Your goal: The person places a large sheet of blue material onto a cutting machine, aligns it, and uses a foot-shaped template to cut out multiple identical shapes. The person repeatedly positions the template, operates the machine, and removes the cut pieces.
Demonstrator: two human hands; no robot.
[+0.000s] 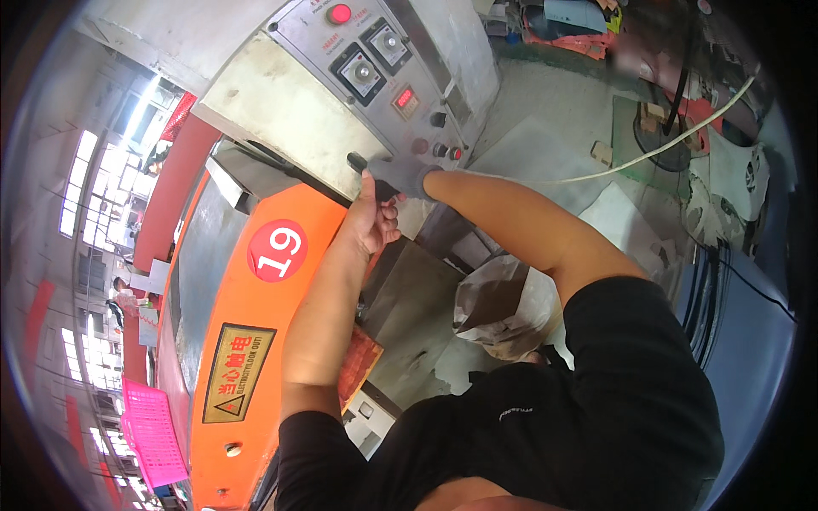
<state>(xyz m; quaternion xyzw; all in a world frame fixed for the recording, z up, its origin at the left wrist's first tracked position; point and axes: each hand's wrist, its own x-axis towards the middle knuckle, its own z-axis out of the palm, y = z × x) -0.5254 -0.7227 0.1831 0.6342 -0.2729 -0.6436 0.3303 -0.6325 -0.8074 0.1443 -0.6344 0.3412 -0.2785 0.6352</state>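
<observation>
Black cloth of the wearer's shirt (528,434) fills the lower foreground, with a pale plastic bag (507,300) just beyond it. An orange machine housing (298,217) runs close along the left forearm, its edge near the wrist; grey floor (545,98) spreads beyond the right arm, crossed by a pale cable (660,153). On the housing sit a round red sticker (279,249) with white numerals and a gold warning plate (239,372) with red lettering; a control panel (380,88) carries small red print. Before it, the right hand (396,177) wears a grey-and-dark glove (407,175). The left hand (373,220) meets the glove, fingers curled, thumb raised; whether it pinches the fabric, or the right clenches, I cannot tell.
</observation>
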